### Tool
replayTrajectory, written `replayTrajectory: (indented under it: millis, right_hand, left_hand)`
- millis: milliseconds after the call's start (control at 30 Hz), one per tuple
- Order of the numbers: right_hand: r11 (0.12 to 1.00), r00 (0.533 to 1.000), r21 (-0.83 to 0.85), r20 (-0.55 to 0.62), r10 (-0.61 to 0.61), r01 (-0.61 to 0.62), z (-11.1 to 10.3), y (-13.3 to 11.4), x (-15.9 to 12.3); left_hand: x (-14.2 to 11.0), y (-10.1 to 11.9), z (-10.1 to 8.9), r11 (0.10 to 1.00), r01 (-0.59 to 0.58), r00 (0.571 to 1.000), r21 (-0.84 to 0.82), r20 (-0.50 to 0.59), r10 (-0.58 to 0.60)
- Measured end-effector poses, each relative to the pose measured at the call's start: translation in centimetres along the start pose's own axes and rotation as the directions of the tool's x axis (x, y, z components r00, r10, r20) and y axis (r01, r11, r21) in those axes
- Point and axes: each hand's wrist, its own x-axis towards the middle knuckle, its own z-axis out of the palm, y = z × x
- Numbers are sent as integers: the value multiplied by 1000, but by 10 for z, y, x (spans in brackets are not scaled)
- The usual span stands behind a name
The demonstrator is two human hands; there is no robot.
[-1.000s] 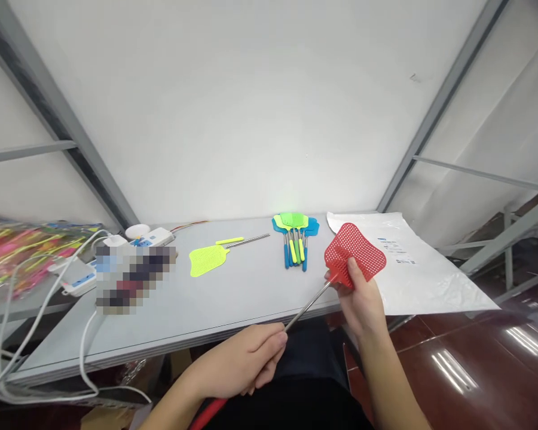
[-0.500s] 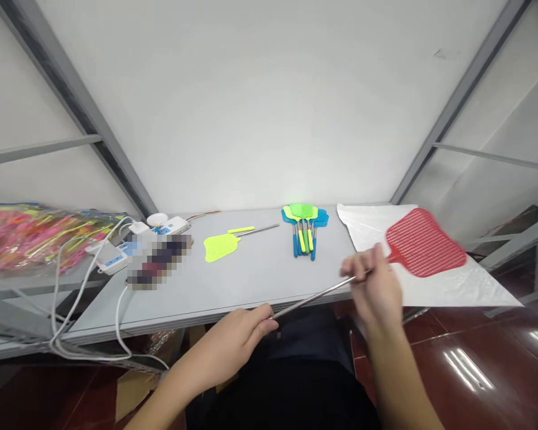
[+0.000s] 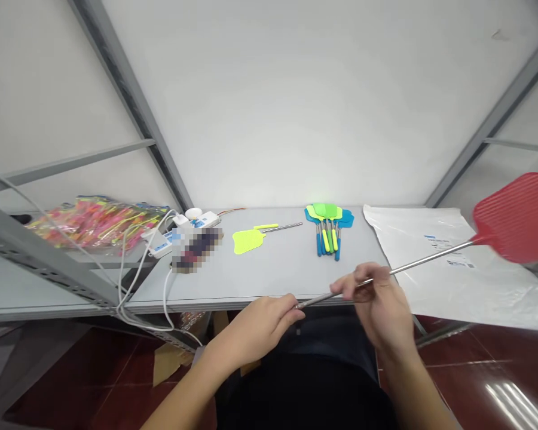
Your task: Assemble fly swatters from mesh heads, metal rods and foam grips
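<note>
A red fly swatter [image 3: 515,216] with a long telescopic metal rod stretches from my lap out to the right over a white plastic bag [image 3: 457,269]. My left hand [image 3: 260,325] grips the handle end of the rod. My right hand [image 3: 376,298] pinches the rod a little farther along, with the red head far out at the right edge. On the grey table [image 3: 273,278] lie a yellow-green swatter [image 3: 250,240] and a bundle of blue and green swatters [image 3: 328,230].
At the table's left end sit white power strips [image 3: 174,230] with cables hanging over the edge. A pile of colourful packaged swatters [image 3: 98,218] lies on the shelf to the left. Grey metal frame bars cross left and right.
The rod has been drawn out longer. The red head moved from beside my right hand far to the right. My right hand slid down the rod toward my left hand.
</note>
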Motion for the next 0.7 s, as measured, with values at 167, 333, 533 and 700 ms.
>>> replayTrajectory:
  millis: [167, 333, 533, 700]
  right_hand:
    - [968, 955, 197, -281, -96, 156, -46, -45, 18]
    - [942, 946, 267, -302, -117, 202, -52, -58, 23]
    - [972, 989, 205, -119, -87, 110, 4, -18, 12]
    - [974, 977, 161, -171, -129, 157, -9, -19, -5]
  left_hand:
    - [-21, -23, 0, 996, 35, 999, 84, -27, -32]
    - [-17, -21, 8, 981, 5, 993, 194, -117, 18]
    - [18, -1, 14, 986, -47, 973, 162, -215, 82]
    - [11, -9, 21, 969, -68, 972, 239, -201, 118]
